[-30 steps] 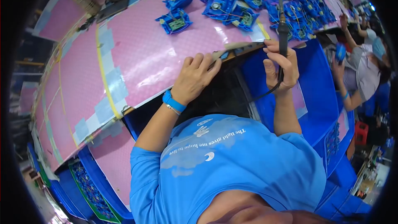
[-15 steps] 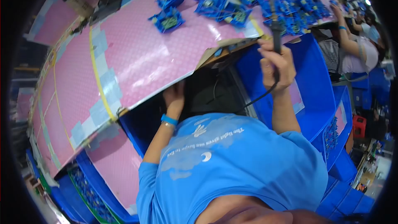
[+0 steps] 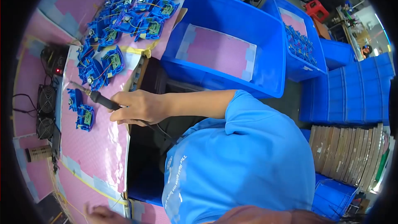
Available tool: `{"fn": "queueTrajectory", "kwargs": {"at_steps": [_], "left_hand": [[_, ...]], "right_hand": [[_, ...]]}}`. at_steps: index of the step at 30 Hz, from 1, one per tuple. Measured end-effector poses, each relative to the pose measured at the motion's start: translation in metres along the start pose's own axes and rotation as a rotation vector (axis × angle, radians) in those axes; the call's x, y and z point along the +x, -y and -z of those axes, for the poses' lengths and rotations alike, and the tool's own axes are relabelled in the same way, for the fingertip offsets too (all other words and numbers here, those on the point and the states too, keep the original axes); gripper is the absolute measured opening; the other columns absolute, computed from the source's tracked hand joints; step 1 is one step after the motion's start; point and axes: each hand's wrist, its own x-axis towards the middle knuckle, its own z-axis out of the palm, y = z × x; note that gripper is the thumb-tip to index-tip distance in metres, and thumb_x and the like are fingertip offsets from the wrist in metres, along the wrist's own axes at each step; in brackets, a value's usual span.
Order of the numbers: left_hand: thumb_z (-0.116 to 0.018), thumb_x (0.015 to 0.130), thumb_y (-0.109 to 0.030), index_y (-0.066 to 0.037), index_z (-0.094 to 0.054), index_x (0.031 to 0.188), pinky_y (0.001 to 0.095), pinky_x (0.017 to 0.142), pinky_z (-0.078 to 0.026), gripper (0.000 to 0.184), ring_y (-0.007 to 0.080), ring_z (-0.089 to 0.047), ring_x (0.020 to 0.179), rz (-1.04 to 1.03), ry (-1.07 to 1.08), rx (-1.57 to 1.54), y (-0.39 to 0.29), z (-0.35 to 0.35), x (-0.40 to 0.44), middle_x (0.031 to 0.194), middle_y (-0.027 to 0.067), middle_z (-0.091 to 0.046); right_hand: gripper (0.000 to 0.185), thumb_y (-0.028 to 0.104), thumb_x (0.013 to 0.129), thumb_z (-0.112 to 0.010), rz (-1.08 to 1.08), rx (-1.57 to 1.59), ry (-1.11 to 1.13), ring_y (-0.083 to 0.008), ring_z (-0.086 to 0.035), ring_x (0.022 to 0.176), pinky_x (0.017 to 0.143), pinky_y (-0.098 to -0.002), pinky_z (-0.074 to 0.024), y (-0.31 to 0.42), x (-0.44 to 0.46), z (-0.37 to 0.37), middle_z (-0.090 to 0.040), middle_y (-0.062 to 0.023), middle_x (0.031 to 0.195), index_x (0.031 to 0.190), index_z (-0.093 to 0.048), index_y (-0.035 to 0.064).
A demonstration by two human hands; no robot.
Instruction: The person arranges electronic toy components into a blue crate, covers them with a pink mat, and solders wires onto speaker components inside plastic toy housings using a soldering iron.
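My right hand (image 3: 139, 107) is closed around the black handle of a soldering iron (image 3: 100, 98). Its metal tip points left, above the pink table mat (image 3: 99, 149). Just beyond the iron lie two blue plastic shells (image 3: 74, 98) (image 3: 85, 117), one showing a green circuit board. A large group of similar blue shells (image 3: 127, 21) with boards, wires and round metal parts covers the upper part of the table. Low at the left edge, my left hand (image 3: 101, 215) is partly in view and blurred, its fingers loosely apart with nothing visible in them.
A big blue bin (image 3: 226, 84) with a pink sheet inside stands beside the table. Behind it, another bin (image 3: 304, 68) holds small wired parts. Fans (image 3: 47, 99) and a cylindrical container (image 3: 38, 154) line the far side. Blue crates (image 3: 344, 95) and stacked boards (image 3: 346, 153) stand right.
The view has swung toward the bins on my right. My left hand has come out from under the table edge to the lower left. The iron, still in my right hand, is now over the mat.
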Motion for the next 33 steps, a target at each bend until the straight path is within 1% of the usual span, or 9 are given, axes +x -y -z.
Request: {"fn": "queueTrajectory", "kwargs": {"at_steps": [1, 3, 4, 8, 11, 13, 16, 22, 33], "left_hand": [[-0.054, 0.100, -0.033, 0.000, -0.050, 0.141, 0.0408, 0.117, -0.035, 0.052, 0.0158, -0.047, 0.135, -0.010, -0.078, 0.292, -0.016, 0.019, 0.027, 0.139, 0.0205, -0.056], [-0.050, 0.100, -0.055, -0.004, -0.046, 0.145, 0.0406, 0.119, -0.034, 0.068, 0.0170, -0.049, 0.134, -0.373, -0.012, 0.058, 0.008, 0.067, 0.107, 0.138, 0.0151, -0.059], [-0.054, 0.100, -0.043, -0.008, -0.056, 0.128, 0.0316, 0.093, -0.043, 0.045, 0.0107, -0.056, 0.108, -0.810, -0.356, 0.774, -0.004, 0.066, 0.145, 0.119, 0.0083, -0.063], [-0.054, 0.099, -0.022, -0.006, -0.064, 0.117, 0.0297, 0.080, -0.048, 0.027, 0.0147, -0.063, 0.096, -0.840, -0.452, 0.434, 0.027, 0.018, 0.250, 0.112, 0.0074, -0.069], [-0.054, 0.098, -0.007, -0.004, -0.070, 0.109, 0.0283, 0.070, -0.052, 0.020, 0.0177, -0.069, 0.087, -0.965, -0.203, 0.444, 0.040, -0.066, 0.282, 0.107, 0.0066, -0.073], [-0.064, 0.082, 0.006, -0.008, -0.071, 0.114, 0.0324, 0.078, -0.055, 0.036, 0.0274, -0.070, 0.094, -1.118, 0.258, 0.519, 0.011, -0.130, 0.247, 0.100, 0.0128, -0.072], [-0.069, 0.075, 0.009, -0.012, -0.071, 0.119, 0.0349, 0.085, -0.055, 0.049, 0.0300, -0.069, 0.102, -0.851, 0.731, 0.398, 0.026, -0.169, 0.209, 0.113, 0.0122, -0.069], [-0.066, 0.071, 0.011, -0.017, -0.071, 0.123, 0.0347, 0.083, -0.058, 0.059, 0.0320, -0.069, 0.105, -0.766, 0.876, 0.230, 0.048, -0.208, 0.170, 0.135, 0.0133, -0.062], [-0.069, 0.073, 0.007, -0.010, -0.074, 0.107, 0.0308, 0.065, -0.052, 0.038, 0.0224, -0.067, 0.083, -0.800, 0.928, 0.225, 0.039, -0.193, 0.137, 0.116, 0.0091, -0.067]], "right_hand": [[0.034, -0.003, 0.081, -0.073, 0.048, -0.029, -0.022, -0.0272, -0.065, 0.080, 0.057, -0.0322, -0.0520, -0.005, 0.003, -0.003, -0.058, -0.0175, 0.106, 0.112, -0.062, 0.0025], [0.030, 0.002, 0.084, -0.070, 0.041, -0.036, 0.020, -0.0372, -0.064, 0.097, 0.075, -0.0425, -0.0536, -0.021, 0.009, 0.003, -0.059, -0.0240, 0.117, 0.113, -0.063, 0.0033], [0.028, 0.004, 0.086, -0.069, 0.091, -0.045, 0.003, -0.0407, -0.063, 0.102, 0.083, -0.0466, -0.0526, -0.038, 0.015, 0.002, -0.059, -0.0260, 0.121, 0.113, -0.063, 0.0034], [0.022, 0.015, 0.092, -0.067, 0.014, -0.427, 0.136, -0.0419, -0.055, 0.125, 0.104, -0.0495, -0.0441, -0.097, 0.052, 0.020, -0.061, -0.0228, 0.128, 0.113, -0.067, 0.0092], [0.029, 0.022, 0.088, -0.076, -0.039, -0.482, 0.116, -0.0393, -0.051, 0.132, 0.106, -0.0469, -0.0432, -0.134, 0.090, 0.046, -0.063, -0.0190, 0.128, 0.115, -0.068, 0.0141], [0.032, 0.025, 0.089, -0.076, -0.109, -0.532, 0.129, -0.0395, -0.050, 0.133, 0.107, -0.0466, -0.0426, -0.154, 0.107, 0.058, -0.064, -0.0197, 0.127, 0.118, -0.067, 0.0137], [0.037, 0.030, 0.092, -0.073, -0.301, -0.477, 0.190, -0.0444, -0.045, 0.136, 0.111, -0.0479, -0.0388, -0.182, 0.116, 0.064, -0.062, -0.0181, 0.130, 0.123, -0.062, 0.0129], [0.050, 0.038, 0.089, -0.073, -0.473, -0.566, 0.296, -0.0351, -0.058, 0.109, 0.098, -0.0423, -0.0454, -0.183, 0.102, 0.039, -0.063, -0.0149, 0.122, 0.129, -0.057, 0.0118], [0.037, 0.034, 0.086, -0.075, -0.273, -0.307, 0.433, -0.0365, -0.063, 0.093, 0.084, -0.0464, -0.0494, -0.139, 0.100, -0.001, -0.069, -0.0149, 0.105, 0.114, -0.063, 0.0113]]}}
